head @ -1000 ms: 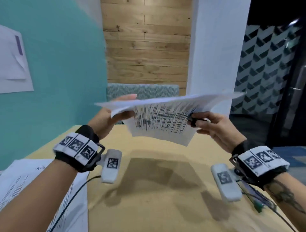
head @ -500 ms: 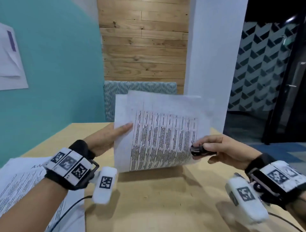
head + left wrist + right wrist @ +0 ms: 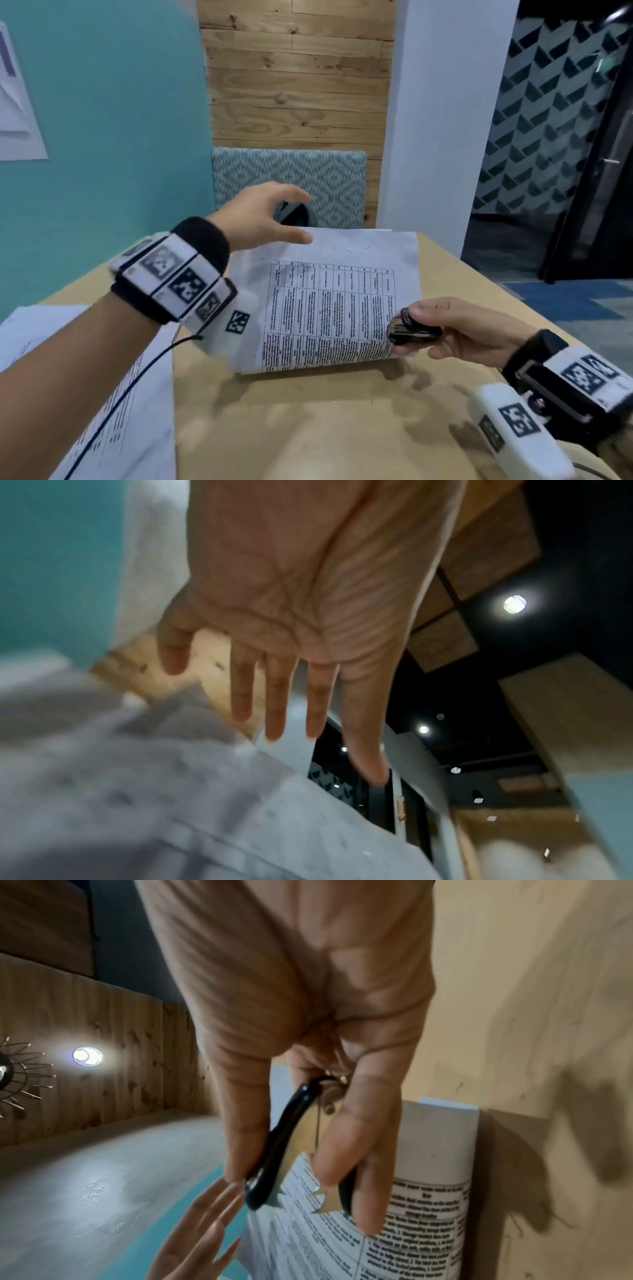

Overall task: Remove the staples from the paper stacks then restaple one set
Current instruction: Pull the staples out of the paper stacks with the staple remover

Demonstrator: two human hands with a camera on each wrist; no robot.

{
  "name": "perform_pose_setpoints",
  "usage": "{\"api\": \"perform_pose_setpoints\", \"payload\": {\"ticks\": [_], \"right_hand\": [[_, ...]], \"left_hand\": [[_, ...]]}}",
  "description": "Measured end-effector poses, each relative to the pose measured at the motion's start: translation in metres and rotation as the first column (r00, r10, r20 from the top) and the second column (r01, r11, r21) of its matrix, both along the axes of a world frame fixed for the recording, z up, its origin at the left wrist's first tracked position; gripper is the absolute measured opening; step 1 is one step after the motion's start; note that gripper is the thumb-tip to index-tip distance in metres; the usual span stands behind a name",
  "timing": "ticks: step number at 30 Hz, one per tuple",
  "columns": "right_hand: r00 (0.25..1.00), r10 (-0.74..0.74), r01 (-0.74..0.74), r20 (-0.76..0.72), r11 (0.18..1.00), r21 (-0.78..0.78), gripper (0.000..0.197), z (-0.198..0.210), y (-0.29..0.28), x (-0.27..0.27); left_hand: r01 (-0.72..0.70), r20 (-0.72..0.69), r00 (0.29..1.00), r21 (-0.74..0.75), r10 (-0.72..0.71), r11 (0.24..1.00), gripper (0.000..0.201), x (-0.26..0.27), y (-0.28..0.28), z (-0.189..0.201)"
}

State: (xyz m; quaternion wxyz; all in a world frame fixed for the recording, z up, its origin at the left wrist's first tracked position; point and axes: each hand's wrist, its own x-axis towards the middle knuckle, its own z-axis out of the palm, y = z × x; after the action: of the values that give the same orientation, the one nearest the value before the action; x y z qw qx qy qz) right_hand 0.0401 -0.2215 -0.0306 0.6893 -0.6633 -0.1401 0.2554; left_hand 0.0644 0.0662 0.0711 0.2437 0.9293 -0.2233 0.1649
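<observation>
1. Your right hand (image 3: 459, 329) holds the staple remover (image 3: 412, 330) pinched between thumb and fingers, its claws lying against the right edge of the paper stack (image 3: 329, 301). The stack lies on the worktop (image 3: 308, 411), near the far edge, its near edge curling up.
2. Your left hand (image 3: 260, 219) hovers over the stack's far left corner, fingers loosely spread, holding nothing. With nothing pressing the sheets down, a pull from the remover would likely drag or fan them.
3. The claws could snag and tear the top sheet if you move away carelessly.
4. Small glints on the stack's upper margin may be loose staples; I cannot tell. Sweeping the hand there risks a prick or scattering them.
5. A second paper stack (image 3: 85, 377) lies well apart at the left; mixing sheets would spoil restapling.
</observation>
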Motion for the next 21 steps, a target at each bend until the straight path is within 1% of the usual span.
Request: {"api": "perform_pose_setpoints", "payload": {"ticks": [1,3,5,7,9,10,12,13,15,17,18,19,20,21], "right_hand": [[1.000,-0.004,0.004,-0.005,1.000,0.003,0.069,0.000,0.000,-0.001],[1.000,-0.004,0.004,-0.008,1.000,0.006,0.068,0.000,0.001,-0.004],[1.000,0.007,-0.007,-0.002,1.000,-0.004,0.065,0.000,0.002,-0.007],[1.000,0.015,-0.015,0.004,1.000,-0.024,0.064,0.000,0.002,-0.009],[1.000,0.005,-0.004,0.019,0.998,-0.063,0.065,0.002,0.002,-0.013],[0.999,-0.011,0.015,0.045,0.996,-0.091,0.067,0.005,0.001,-0.016],[0.981,-0.081,0.110,0.177,0.981,-0.159,0.076,0.015,-0.004,-0.022],[0.952,-0.128,0.185,0.277,0.964,-0.189,0.081,0.023,-0.007,-0.025],[0.857,-0.187,0.311,0.481,0.931,-0.192,0.082,0.043,-0.012,-0.031],[0.769,-0.205,0.365,0.605,0.918,-0.153,0.073,0.063,-0.010,-0.035],[0.744,-0.205,0.369,0.636,0.919,-0.136,0.063,0.070,-0.006,-0.035],[0.740,-0.199,0.359,0.643,0.925,-0.126,0.050,0.075,0.001,-0.034],[0.751,-0.183,0.338,0.634,0.932,-0.130,0.040,0.078,0.009,-0.032],[0.767,-0.159,0.315,0.622,0.937,-0.150,0.035,0.079,0.020,-0.029]], "left_hand": [[0.055,-0.075,0.996,0.056,-0.051,0.997,0.056,0.001,-0.010,0.002],[0.113,-0.193,0.978,0.140,-0.085,0.984,0.052,0.006,-0.027,0.000],[0.113,-0.215,0.974,0.168,-0.076,0.979,0.047,0.012,-0.040,-0.005],[0.116,-0.222,0.972,0.141,-0.083,0.983,0.034,0.017,-0.048,-0.011],[0.145,-0.299,0.946,0.042,-0.126,0.988,0.013,0.020,-0.047,-0.016],[0.150,-0.348,0.926,-0.010,-0.145,0.989,0.010,0.021,-0.044,-0.017],[0.140,-0.407,0.901,-0.060,-0.152,0.988,0.009,0.022,-0.039,-0.020],[0.140,-0.419,0.895,-0.068,-0.155,0.988,0.009,0.022,-0.036,-0.022],[0.151,-0.451,0.875,-0.089,-0.175,0.985,0.008,0.020,-0.032,-0.023],[0.163,-0.484,0.854,-0.103,-0.193,0.981,0.012,0.019,-0.031,-0.023],[0.167,-0.492,0.849,-0.093,-0.191,0.982,0.015,0.018,-0.031,-0.023],[0.173,-0.499,0.845,-0.080,-0.189,0.982,0.019,0.017,-0.031,-0.023],[0.176,-0.509,0.840,-0.073,-0.189,0.982,0.021,0.016,-0.031,-0.023],[0.176,-0.521,0.832,-0.075,-0.189,0.981,0.023,0.015,-0.031,-0.023]]}}
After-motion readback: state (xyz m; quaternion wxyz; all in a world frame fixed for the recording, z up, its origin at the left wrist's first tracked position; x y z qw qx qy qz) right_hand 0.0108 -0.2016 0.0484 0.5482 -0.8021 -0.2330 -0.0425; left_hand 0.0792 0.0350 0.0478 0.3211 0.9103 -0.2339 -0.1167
